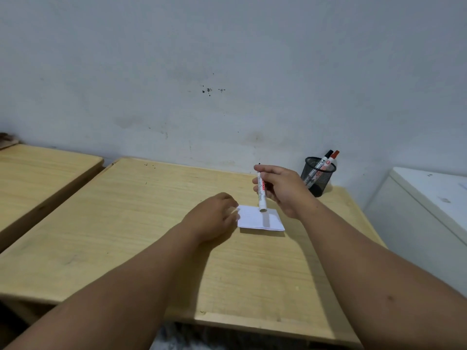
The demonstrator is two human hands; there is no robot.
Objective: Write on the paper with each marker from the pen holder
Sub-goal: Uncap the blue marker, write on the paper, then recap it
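A small white paper (pixel 260 219) lies on the wooden table (pixel 126 236). My right hand (pixel 283 190) grips a white marker (pixel 261 195) upright above the paper's far edge, its flat end pointing down and its dark tip sticking out above my fingers. My left hand (pixel 214 218) rests on the table at the paper's left edge, fingers curled and touching that edge. A black mesh pen holder (pixel 318 179) stands at the table's back right corner, with a black-capped marker (pixel 326 159) and a red-capped marker (pixel 333 159) leaning in it.
A second wooden table (pixel 38 173) stands to the left across a narrow gap. A white cabinet (pixel 429 210) sits right of the table. A stained white wall runs behind the table.
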